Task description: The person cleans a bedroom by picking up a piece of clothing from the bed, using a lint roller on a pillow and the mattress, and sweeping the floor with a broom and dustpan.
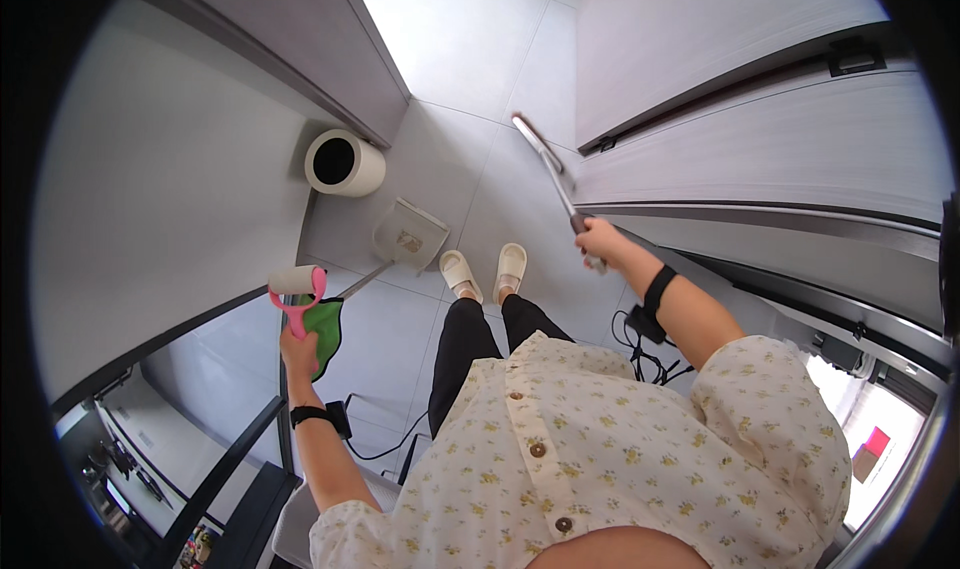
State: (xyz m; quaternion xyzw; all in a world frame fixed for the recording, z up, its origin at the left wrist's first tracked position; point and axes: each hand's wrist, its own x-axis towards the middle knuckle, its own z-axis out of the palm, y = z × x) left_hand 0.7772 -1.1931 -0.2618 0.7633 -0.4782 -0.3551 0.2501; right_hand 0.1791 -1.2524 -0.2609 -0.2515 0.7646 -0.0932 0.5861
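Note:
My left hand (298,353) is closed on the pink handle of a lint roller (294,280), its white roll upward. A green cloth (324,329) with a dark edge hangs at the same hand. From behind the cloth a thin metal handle (367,280) runs down to a long-handled white dustpan (409,231), which is low over the tiled floor. Whether my fingers also hold that handle is hidden. My right hand (606,243) grips the dark grip of a broom (559,183). The slanted broom head (536,140) is by the floor near the right-hand door panel.
A white cylindrical bin (364,166) with a dark opening stands against the left wall. Wooden door panels (750,141) line the right side. Black cables (646,359) hang or lie near my right hip. A glass panel with a black frame (236,449) is at lower left.

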